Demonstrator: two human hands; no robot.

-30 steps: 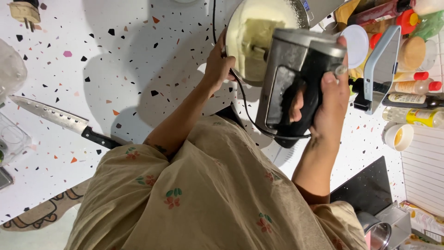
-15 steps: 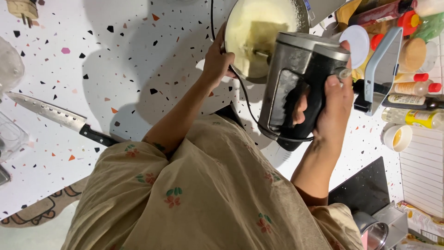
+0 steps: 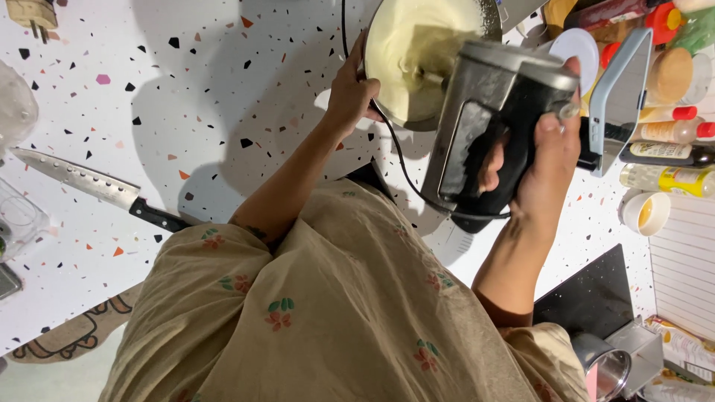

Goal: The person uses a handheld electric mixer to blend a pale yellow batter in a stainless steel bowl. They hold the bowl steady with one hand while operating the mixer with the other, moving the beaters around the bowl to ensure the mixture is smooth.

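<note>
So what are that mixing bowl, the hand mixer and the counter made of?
Mixing bowl: looks like shiny metal, its rim glints. Hand mixer: brushed silvery metal-look shell, possibly coated plastic, with a matte black handle in the right hand. Counter: white terrazzo-like surface with coloured chips, perhaps laminate.

A black-handled knife (image 3: 104, 190) lies on the speckled white counter (image 3: 186, 89). Bottles (image 3: 670, 152) and a small cup (image 3: 645, 212) crowd the right edge, near a black scale (image 3: 592, 298).
</note>
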